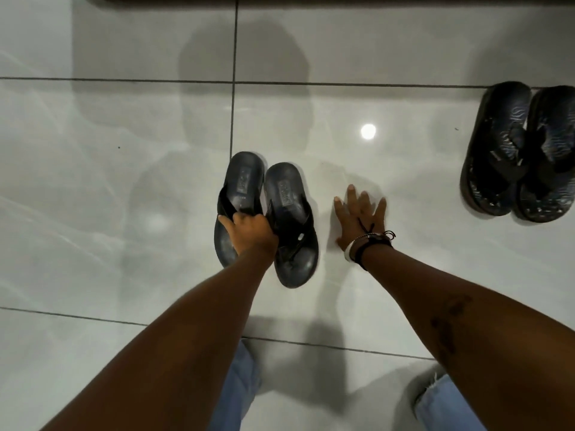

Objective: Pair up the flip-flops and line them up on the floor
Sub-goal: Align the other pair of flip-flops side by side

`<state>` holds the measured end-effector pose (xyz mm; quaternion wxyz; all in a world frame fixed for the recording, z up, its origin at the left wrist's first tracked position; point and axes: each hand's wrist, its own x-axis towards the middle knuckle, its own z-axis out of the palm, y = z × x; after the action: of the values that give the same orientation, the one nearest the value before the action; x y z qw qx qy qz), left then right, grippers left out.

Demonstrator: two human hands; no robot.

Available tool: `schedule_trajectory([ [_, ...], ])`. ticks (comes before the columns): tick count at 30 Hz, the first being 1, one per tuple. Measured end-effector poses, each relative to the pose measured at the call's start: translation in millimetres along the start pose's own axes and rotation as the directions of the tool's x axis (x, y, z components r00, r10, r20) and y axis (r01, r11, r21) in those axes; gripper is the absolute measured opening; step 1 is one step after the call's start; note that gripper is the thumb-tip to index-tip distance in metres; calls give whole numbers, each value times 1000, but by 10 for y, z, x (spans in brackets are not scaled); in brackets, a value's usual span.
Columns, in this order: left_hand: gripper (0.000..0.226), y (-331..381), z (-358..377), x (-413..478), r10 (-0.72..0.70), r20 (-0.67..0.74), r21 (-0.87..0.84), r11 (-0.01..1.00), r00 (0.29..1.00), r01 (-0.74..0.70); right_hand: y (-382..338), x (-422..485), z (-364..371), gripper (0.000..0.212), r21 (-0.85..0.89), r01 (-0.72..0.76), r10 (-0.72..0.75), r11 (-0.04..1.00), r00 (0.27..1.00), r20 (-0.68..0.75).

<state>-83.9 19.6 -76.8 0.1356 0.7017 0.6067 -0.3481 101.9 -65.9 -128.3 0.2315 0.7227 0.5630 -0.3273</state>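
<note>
Two flip-flops (pixel 267 219) under left hand (pixel 252 233) (straps gripped)

Left hand (pixel 250 228) grips two dark flip-flops (pixel 267 219); right hand (pixel 361 217) spread flat on floor (pixel 124 150).

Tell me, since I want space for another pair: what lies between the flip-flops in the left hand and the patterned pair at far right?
Only the right hand, flat on bare floor tile, in the head view.

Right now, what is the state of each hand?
Left hand: closed on the straps of the plain flip-flops.
Right hand: open, flat on the floor, holding nothing.
</note>
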Motion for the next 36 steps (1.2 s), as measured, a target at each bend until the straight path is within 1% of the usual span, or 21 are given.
schedule_trajectory([
  [5, 13, -37, -101, 108, 17, 53, -140, 990, 998, -9, -74, 2, -29, 83, 22, -27, 27, 999, 1000, 8],
  [7, 10, -64, -222, 189, 17, 32, -170, 985, 999, -11, -92, 9, -39, 82, 18, -43, 43, 999, 999, 10],
  [11, 13, -188, -555, 476, 42, -35, -132, 990, 998, -47, -94, 7, -95, 79, 11, -54, 53, 998, 997, 48],
  [16, 23, -328, -962, 918, 19, -54, -138, 990, 998, -26, -104, -5, -129, 78, 32, -66, 64, 997, 995, 72],
  [19, 26, -368, -1060, 1106, -8, -45, -157, 988, 999, 1, -100, 3, -119, 78, 34, -71, 68, 997, 995, 79],
  [23, 31, -352, -1053, 1272, -45, 7, -181, 982, 999, 45, -95, 13, -105, 80, 16, -70, 69, 997, 994, 87],
  [25, 33, -338, -1018, 1319, -49, 20, -169, 984, 999, 52, -91, 5, -107, 81, 6, -64, 63, 998, 994, 88],
  [28, 35, -305, -979, 1358, -20, 34, -97, 995, 999, 23, -86, -20, -106, 83, -1, -56, 56, 998, 995, 83],
  [36, 27, -306, -987, 1394, 38, 34, 70, 997, 999, -40, -80, -34, -143, 89, 11, -51, 50, 999, 995, 84],
])
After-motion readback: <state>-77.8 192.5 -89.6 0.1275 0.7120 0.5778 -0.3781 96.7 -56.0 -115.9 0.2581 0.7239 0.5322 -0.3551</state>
